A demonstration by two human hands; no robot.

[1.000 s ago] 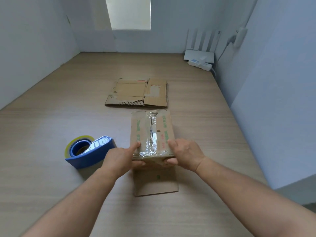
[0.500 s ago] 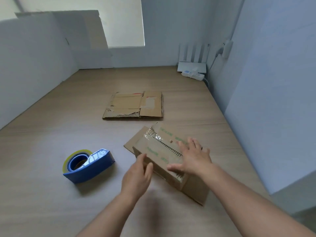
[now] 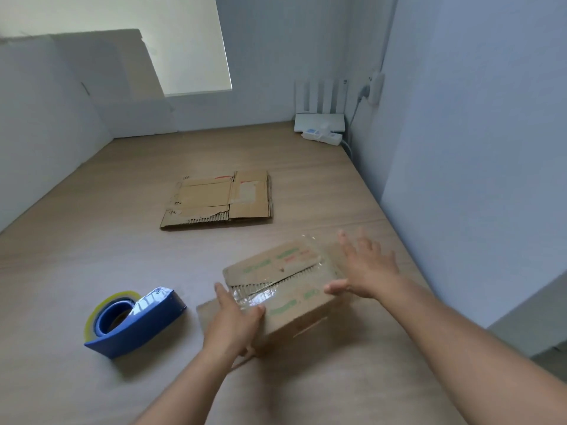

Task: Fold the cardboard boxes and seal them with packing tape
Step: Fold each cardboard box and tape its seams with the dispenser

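A small folded cardboard box (image 3: 285,280) sits on a pale wooden surface (image 3: 92,240), with clear tape (image 3: 257,294) along its top seam. The left hand (image 3: 231,323) lies flat against the box's near left corner, fingers straight, gripping nothing. The right hand (image 3: 365,268) is at the box's right end, fingers spread wide and blurred, thumb near the top edge. A blue tape dispenser (image 3: 135,320) stands left of the box. A flattened cardboard box (image 3: 217,199) lies beyond it.
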